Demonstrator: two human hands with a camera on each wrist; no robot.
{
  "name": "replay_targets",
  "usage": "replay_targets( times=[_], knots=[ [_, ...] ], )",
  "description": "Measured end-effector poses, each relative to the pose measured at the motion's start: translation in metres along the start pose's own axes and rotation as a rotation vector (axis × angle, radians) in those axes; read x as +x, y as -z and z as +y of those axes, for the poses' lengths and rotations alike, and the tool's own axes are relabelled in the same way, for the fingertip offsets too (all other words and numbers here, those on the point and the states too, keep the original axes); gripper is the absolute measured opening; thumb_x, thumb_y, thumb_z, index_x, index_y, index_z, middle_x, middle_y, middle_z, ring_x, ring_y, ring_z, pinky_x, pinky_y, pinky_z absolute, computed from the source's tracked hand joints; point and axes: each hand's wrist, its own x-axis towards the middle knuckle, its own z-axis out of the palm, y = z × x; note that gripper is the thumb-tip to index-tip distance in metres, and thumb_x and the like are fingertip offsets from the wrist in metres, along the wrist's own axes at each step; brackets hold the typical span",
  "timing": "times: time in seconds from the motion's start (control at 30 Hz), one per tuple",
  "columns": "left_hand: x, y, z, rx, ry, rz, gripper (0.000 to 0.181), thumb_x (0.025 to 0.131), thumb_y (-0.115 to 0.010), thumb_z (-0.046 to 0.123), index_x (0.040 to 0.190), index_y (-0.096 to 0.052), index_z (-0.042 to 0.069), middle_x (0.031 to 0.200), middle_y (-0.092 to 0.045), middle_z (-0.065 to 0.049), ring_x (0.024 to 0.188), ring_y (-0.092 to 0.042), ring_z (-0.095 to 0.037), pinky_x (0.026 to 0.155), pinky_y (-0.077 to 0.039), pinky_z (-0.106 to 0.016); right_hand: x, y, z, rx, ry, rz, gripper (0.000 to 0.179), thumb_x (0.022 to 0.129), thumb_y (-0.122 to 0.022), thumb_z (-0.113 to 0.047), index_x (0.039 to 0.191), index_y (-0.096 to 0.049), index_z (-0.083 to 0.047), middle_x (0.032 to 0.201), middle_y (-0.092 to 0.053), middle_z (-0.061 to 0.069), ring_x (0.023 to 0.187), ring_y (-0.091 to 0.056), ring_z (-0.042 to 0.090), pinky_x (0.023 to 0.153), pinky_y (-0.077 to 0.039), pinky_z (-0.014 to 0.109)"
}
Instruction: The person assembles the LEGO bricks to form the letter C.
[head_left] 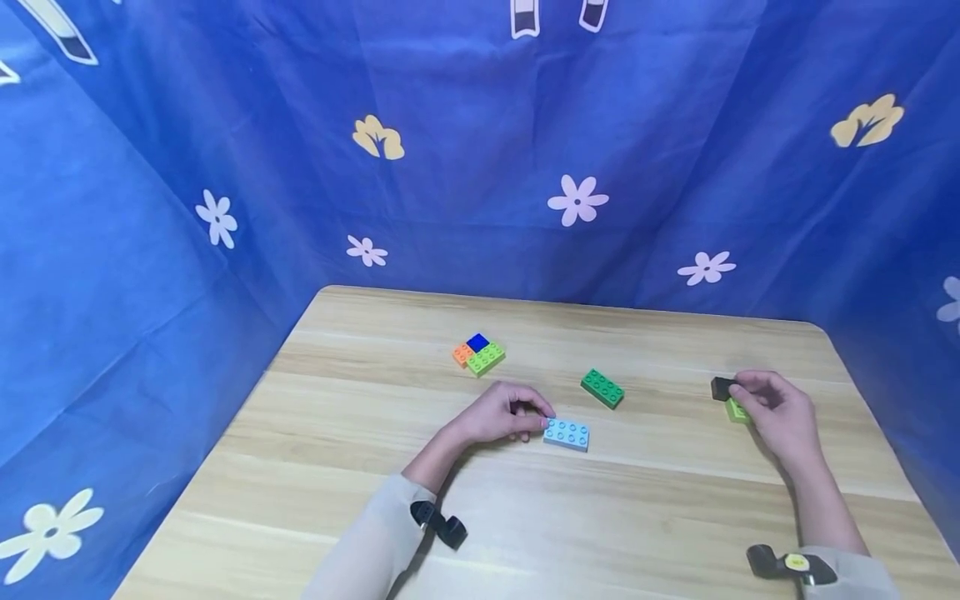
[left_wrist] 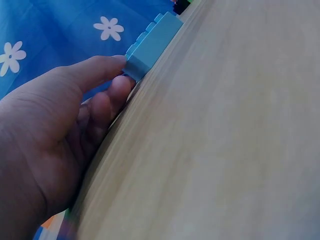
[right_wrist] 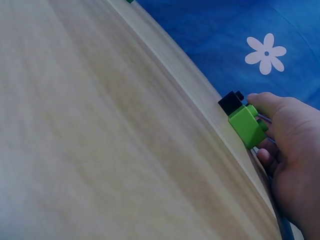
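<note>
A light blue brick [head_left: 566,434] with two rows of studs lies flat on the table; my left hand [head_left: 504,412] pinches its left end. In the left wrist view the same light blue brick [left_wrist: 154,44] extends beyond the fingertips, with the other fingers curled below. At the right, my right hand [head_left: 780,412] grips a small black brick [head_left: 722,388] by its right end. A lime green brick [head_left: 737,411] sits against the black one, partly under the thumb. The right wrist view shows the black brick [right_wrist: 231,103] touching the lime brick [right_wrist: 246,127]; whether they are joined I cannot tell.
A dark green brick [head_left: 602,388] lies between the hands, farther back. Behind the left hand is a cluster of an orange brick [head_left: 462,354], a dark blue brick [head_left: 477,342] and a lime brick [head_left: 486,358]. Blue patterned cloth [head_left: 465,200] borders the wooden table [head_left: 360,333].
</note>
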Motion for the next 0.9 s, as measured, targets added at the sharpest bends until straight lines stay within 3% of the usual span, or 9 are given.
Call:
replay_targets(
  times=[0.17, 0.27, 0.53, 0.73, 0.9],
  knots=[
    [0.001, -0.001, -0.001, 0.113, -0.051, 0.017, 0.018, 0.093, -0.084, 0.021, 0.11, -0.079, 0.016, 0.095, -0.077, 0.006, 0.058, -0.059, -0.008, 0.054, -0.05, -0.021, -0.001, -0.004, -0.002, -0.025, 0.008, -0.058, 0.049, 0.095, -0.082, -0.024, 0.134, -0.065, 0.001, 0.109, -0.069, -0.001, 0.101, -0.059, -0.009, 0.089, -0.045, 0.004],
    [-0.001, -0.001, -0.001, 0.111, -0.051, 0.014, 0.021, 0.09, -0.087, 0.022, 0.11, -0.08, 0.017, 0.095, -0.076, 0.007, 0.058, -0.056, -0.007, 0.053, -0.045, -0.019, -0.003, -0.006, -0.001, -0.065, 0.034, -0.093, 0.06, 0.09, -0.087, -0.025, 0.139, -0.061, -0.002, 0.12, -0.063, 0.011, 0.107, -0.053, -0.01, 0.097, -0.038, -0.001],
    [-0.006, -0.007, -0.002, 0.024, -0.015, -0.011, 0.015, 0.093, -0.084, 0.018, 0.108, -0.081, 0.018, 0.091, -0.076, 0.002, 0.056, -0.063, -0.011, 0.051, -0.05, -0.022, -0.012, -0.007, 0.008, -0.109, 0.071, -0.06, 0.058, 0.089, -0.088, -0.017, 0.137, -0.061, 0.001, 0.125, -0.057, 0.014, 0.103, -0.051, -0.009, 0.097, -0.034, -0.003],
    [-0.005, -0.004, -0.002, 0.04, -0.008, 0.028, 0.01, 0.095, -0.081, 0.014, 0.105, -0.081, 0.017, 0.085, -0.075, -0.001, 0.056, -0.064, -0.012, 0.052, -0.054, -0.024, -0.008, -0.007, 0.004, -0.141, 0.066, -0.034, 0.055, 0.094, -0.084, -0.022, 0.138, -0.06, 0.0, 0.128, -0.056, 0.014, 0.102, -0.05, -0.008, 0.097, -0.035, -0.002],
    [-0.002, -0.001, -0.003, 0.034, -0.012, 0.024, 0.01, 0.096, -0.08, 0.013, 0.106, -0.08, 0.013, 0.086, -0.074, -0.004, 0.057, -0.064, -0.011, 0.053, -0.057, -0.026, -0.005, -0.009, 0.001, -0.156, 0.07, -0.037, 0.048, 0.095, -0.082, -0.02, 0.135, -0.064, 0.0, 0.124, -0.059, 0.013, 0.102, -0.051, -0.006, 0.102, -0.035, 0.0]
  ],
)
